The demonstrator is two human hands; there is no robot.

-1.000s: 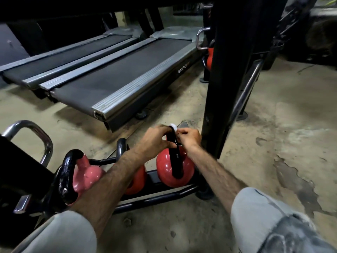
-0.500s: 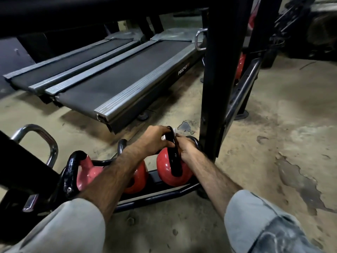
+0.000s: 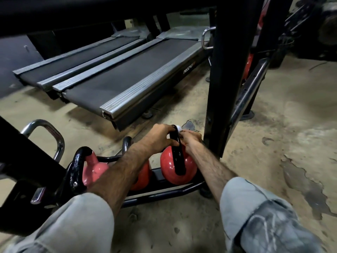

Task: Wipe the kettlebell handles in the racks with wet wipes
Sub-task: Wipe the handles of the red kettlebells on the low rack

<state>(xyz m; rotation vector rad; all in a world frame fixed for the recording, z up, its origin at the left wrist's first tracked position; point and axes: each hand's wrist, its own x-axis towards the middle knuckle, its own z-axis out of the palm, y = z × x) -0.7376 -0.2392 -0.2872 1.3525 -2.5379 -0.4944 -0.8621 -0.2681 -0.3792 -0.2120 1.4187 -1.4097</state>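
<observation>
Nearest the camera, two pale grey sleeves point(image 3: 76, 223) frame the bottom of the view, with bare forearms reaching forward over the worn concrete floor point(image 3: 291, 125). On the low rail of the black rack point(image 3: 164, 195) sit three kettlebells in a row: a pink kettlebell point(image 3: 93, 170) on the left with a chipped black handle, a middle red kettlebell point(image 3: 144, 177) mostly hidden behind the left forearm, and the right red kettlebell point(image 3: 177, 166) just beside the rack's upright post point(image 3: 226, 79). The left hand point(image 3: 158, 137) grips the black handle point(image 3: 177, 154) of the right red kettlebell from the left side, its fingers curled over the top of the loop and the thumb pressed against the handle's face. The right hand point(image 3: 191, 140) is on the other side of the same handle, its fingers bunched together and pinching a white wet wipe point(image 3: 179, 128), of which only a small piece shows at the top of the handle. To the left, a chrome handle point(image 3: 52, 136) of another weight rises behind a dark rack beam. Beyond the rack, two treadmills point(image 3: 124, 77) lie side by side on the floor, the nearer one bearing lettering on its side rail. Behind the upright post, another red kettlebell point(image 3: 248, 64) sits on a second rack.
</observation>
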